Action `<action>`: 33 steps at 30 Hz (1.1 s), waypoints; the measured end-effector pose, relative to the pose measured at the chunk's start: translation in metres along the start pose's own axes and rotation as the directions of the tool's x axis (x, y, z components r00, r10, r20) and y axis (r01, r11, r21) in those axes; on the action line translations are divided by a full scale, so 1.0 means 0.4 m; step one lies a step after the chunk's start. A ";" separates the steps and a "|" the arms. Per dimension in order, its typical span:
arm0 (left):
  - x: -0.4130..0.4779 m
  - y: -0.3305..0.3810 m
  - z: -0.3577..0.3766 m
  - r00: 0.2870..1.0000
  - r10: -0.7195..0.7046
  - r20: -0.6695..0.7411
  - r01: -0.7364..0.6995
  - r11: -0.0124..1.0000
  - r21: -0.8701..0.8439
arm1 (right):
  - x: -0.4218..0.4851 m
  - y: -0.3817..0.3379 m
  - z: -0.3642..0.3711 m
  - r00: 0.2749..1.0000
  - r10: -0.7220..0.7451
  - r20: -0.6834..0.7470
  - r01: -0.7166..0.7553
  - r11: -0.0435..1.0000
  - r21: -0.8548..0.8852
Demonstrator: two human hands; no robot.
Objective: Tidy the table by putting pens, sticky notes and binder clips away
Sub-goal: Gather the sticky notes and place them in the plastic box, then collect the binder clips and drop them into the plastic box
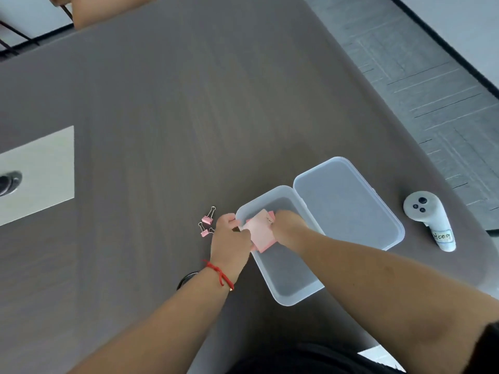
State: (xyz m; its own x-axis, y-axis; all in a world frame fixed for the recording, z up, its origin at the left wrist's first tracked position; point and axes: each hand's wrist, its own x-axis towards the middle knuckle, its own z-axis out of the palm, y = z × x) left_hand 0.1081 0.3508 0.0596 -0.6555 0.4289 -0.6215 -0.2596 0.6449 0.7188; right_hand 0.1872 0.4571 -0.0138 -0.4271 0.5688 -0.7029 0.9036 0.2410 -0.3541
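On the grey table [189, 103], both the left hand [229, 238] and right hand [289, 228] grip pink sticky notes [260, 233] over a clear box [286, 282]; a white controller [429, 220] has a handwritten label, unreadable.

A dark wood-grain table [189, 103] stands on grey patterned carpet [432, 85], evenly lit.

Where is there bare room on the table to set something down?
The wide table stretch beyond the binder clips and open box is bare. Crowded: both hands, left hand and right hand, hold sticky notes over the box; a white controller sits right.
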 end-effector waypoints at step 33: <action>0.310 -0.105 -0.228 0.796 0.116 0.594 -0.578 -0.141 0.803 | -0.070 -0.261 0.198 0.980 -0.162 0.116 0.199 0.824 -0.530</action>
State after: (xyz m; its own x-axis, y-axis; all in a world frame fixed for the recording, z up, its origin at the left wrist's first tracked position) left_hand -0.0270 0.3191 -0.0189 -0.1311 0.7922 -0.5960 0.9856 0.1690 0.0078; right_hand 0.1023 0.3538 -0.0059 -0.5683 0.4274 -0.7031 0.6769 0.7286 -0.1043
